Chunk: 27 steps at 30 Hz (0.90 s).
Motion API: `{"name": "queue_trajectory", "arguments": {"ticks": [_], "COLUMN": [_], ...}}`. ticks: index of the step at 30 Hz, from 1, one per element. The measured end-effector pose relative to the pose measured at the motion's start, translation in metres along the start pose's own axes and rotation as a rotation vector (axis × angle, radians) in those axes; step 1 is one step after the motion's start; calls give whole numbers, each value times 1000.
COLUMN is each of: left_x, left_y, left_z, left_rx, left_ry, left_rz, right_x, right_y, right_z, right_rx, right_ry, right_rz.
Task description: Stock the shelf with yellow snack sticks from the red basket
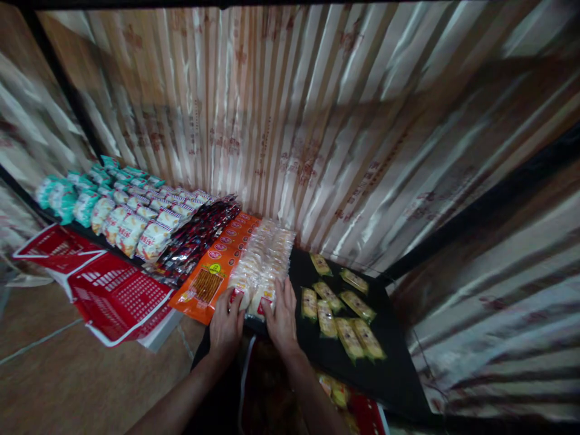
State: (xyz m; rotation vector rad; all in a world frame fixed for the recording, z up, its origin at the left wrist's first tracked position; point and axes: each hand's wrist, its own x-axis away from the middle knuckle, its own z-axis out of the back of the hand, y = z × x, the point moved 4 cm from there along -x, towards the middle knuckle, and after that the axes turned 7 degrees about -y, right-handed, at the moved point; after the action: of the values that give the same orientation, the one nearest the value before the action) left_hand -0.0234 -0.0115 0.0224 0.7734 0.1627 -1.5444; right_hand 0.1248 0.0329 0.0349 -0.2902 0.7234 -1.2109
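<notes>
A row of clear snack packets with pale biscuits (265, 260) lies on a black shelf (399, 362). My left hand (226, 326) rests on the near left end of that row, fingers curled over a packet. My right hand (281, 317) lies flat on the near right end, fingers stretched along the packets. Right of my right hand, several small yellow-green packets (339, 314) lie scattered on the shelf.
Left of the clear packets run rows of orange packets (217, 269), dark red-black packets (194, 241), white-yellow packets (131, 226) and teal packets (77, 193). Red plastic baskets (113, 296) stand at the left. Striped glossy packaging (317, 121) fills the back. A red basket (367, 414) sits below.
</notes>
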Motion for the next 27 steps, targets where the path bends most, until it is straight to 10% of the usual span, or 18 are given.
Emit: {"name": "queue_trajectory", "arguments": {"ticks": [27], "left_x": [-3], "left_y": [-1], "left_z": [-18], "left_rx": [30], "left_ry": [79], "left_rz": [-17], "right_x": [-5], "right_y": [18], "right_z": [-22], "right_rx": [2], "right_ry": [-44], "right_rz": [-78]}}
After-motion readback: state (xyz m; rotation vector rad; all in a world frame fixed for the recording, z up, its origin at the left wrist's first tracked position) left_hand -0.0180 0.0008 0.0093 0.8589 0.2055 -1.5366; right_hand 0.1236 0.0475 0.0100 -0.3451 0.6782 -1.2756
